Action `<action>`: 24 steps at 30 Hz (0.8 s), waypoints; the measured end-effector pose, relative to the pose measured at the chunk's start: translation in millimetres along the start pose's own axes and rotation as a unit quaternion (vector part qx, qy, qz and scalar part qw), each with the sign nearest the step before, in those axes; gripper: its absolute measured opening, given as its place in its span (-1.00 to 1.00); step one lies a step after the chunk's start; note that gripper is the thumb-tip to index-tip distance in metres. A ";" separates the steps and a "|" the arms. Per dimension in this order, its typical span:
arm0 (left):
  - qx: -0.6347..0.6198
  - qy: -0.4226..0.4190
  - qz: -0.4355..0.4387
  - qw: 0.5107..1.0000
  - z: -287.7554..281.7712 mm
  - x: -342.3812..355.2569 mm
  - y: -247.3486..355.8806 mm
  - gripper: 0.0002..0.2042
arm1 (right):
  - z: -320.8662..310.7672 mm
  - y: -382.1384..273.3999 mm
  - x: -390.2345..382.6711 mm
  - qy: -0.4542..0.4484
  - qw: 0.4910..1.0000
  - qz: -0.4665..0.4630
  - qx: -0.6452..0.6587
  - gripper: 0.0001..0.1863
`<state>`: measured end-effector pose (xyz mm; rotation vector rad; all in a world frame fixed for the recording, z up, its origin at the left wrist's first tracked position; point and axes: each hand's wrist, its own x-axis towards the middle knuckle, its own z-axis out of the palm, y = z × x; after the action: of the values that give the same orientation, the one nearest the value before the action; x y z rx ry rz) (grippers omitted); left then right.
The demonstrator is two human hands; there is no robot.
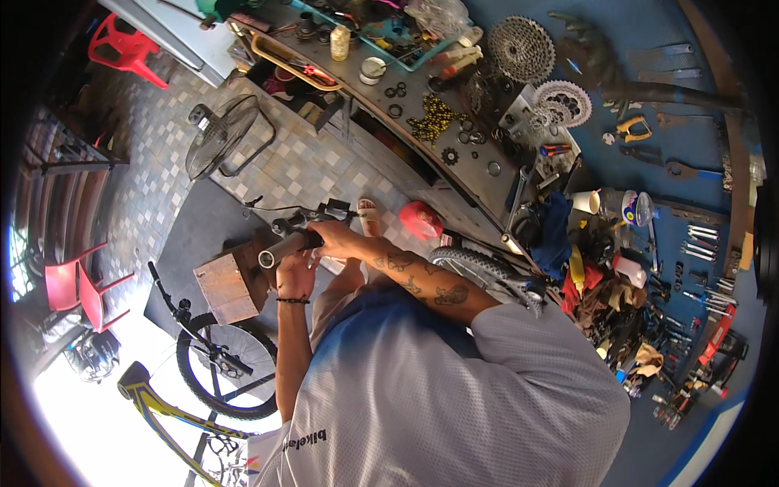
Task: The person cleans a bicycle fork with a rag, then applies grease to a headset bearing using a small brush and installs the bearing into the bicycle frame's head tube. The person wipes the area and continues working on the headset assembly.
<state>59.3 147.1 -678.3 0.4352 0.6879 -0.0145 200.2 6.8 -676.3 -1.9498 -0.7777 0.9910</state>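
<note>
A short dark tube [292, 246] with a pale, ring-shaped open end is held in front of my body; its exact kind is hard to make out. Around its far right part wraps my right hand [334, 239], reaching across from the right. My left hand [296, 277] is under the tube, palm turned up, with its fingers against the tube and partly hidden by it. Just beyond my hands are dark bicycle parts with a cable [284, 223]. Left of my left hand stands a worn wooden block [227, 286].
A cluttered workbench [381, 91] bears cassettes [522, 49], a yellow-black chain [441, 119] and rings. Tools hang on a blue wall panel [677, 191]. On the floor stand a fan [223, 134] and a red stool [126, 50]. A bicycle wheel [188, 365] and yellow frame [174, 418] are at left.
</note>
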 end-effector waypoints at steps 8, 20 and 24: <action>0.032 0.099 -0.068 0.992 -14.0 131.1 -113.6 -0.48 | -101.1 17.4 -136.8 0.355 0.932 0.014 -0.076 -0.65; 0.373 -0.033 0.105 0.921 -87.5 300.8 -208.8 -0.64 | -183.3 33.2 -268.6 0.553 0.771 0.275 -0.155 -0.74; 0.224 0.005 0.002 0.975 -82.2 321.1 -207.3 -0.65 | -123.7 20.9 -272.9 0.544 0.754 0.351 -0.114 -0.72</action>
<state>226.2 32.1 -1012.6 0.8700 0.6937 -0.1665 170.8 -264.1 -550.0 -2.5884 0.5766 -0.0521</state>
